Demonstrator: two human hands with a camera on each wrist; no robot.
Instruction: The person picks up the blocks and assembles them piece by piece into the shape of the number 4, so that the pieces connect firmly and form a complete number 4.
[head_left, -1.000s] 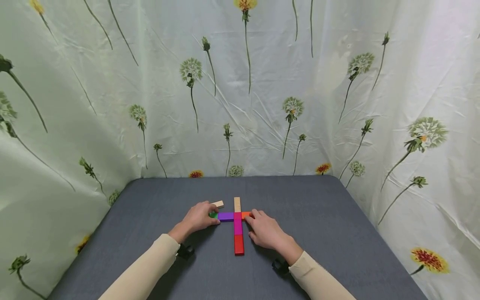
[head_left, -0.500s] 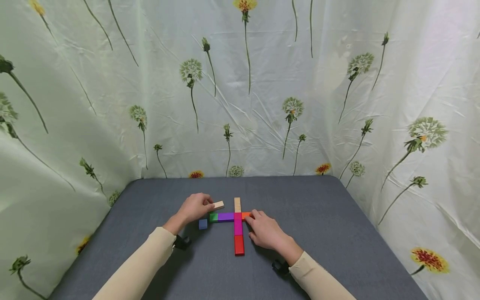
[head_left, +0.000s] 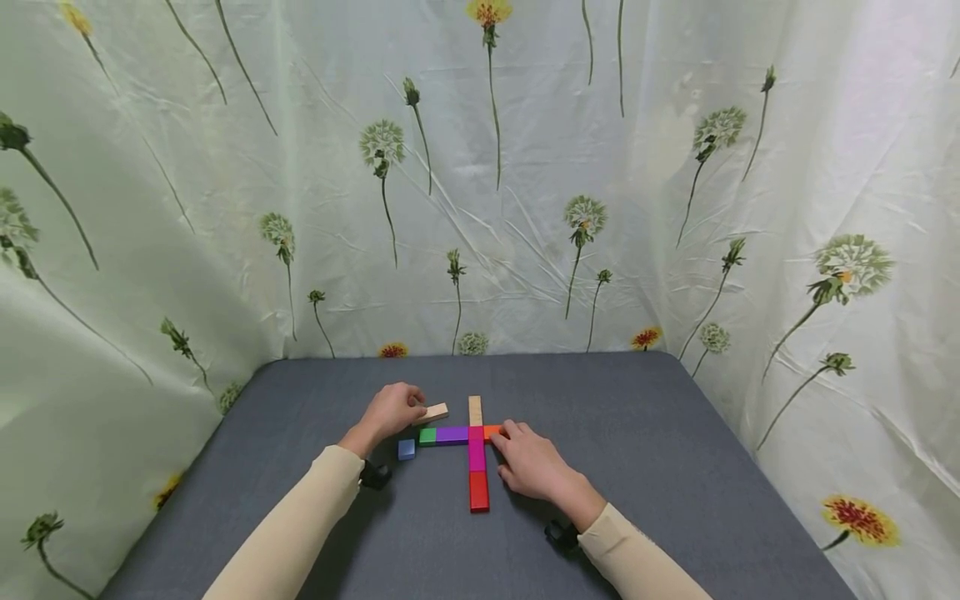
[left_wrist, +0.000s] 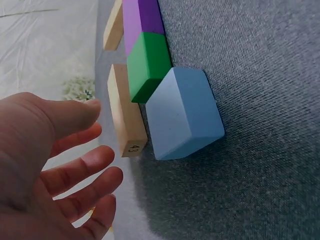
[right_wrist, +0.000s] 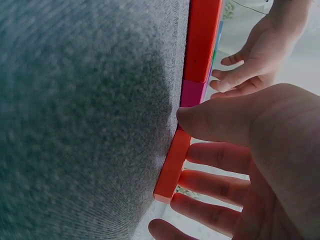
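My left hand (head_left: 396, 408) hovers at the left end of a loose plain wooden block (head_left: 435, 412). In the left wrist view its loosely bent fingers (left_wrist: 82, 162) are apart from that block and hold nothing. My right hand (head_left: 534, 461) rests its fingertips on the orange block (right_wrist: 172, 167), with the thumb by the magenta block (head_left: 476, 450). Magenta, red (head_left: 478, 492) and plain wood (head_left: 475, 410) blocks form an upright line. Purple (head_left: 452, 435) and green (head_left: 427, 437) blocks extend left from it, orange right. A blue block (head_left: 407, 449) lies separately, left of the green one.
The blocks lie on a grey cloth-covered table (head_left: 637, 467). Behind and at the sides hangs a white curtain (head_left: 525, 233) with dandelion prints. A dark band with a camera (head_left: 375, 475) sits on the left wrist.
My left hand has left the green block's end and moved back and left to the loose wooden block, uncovering the blue block. The right hand stays in place.
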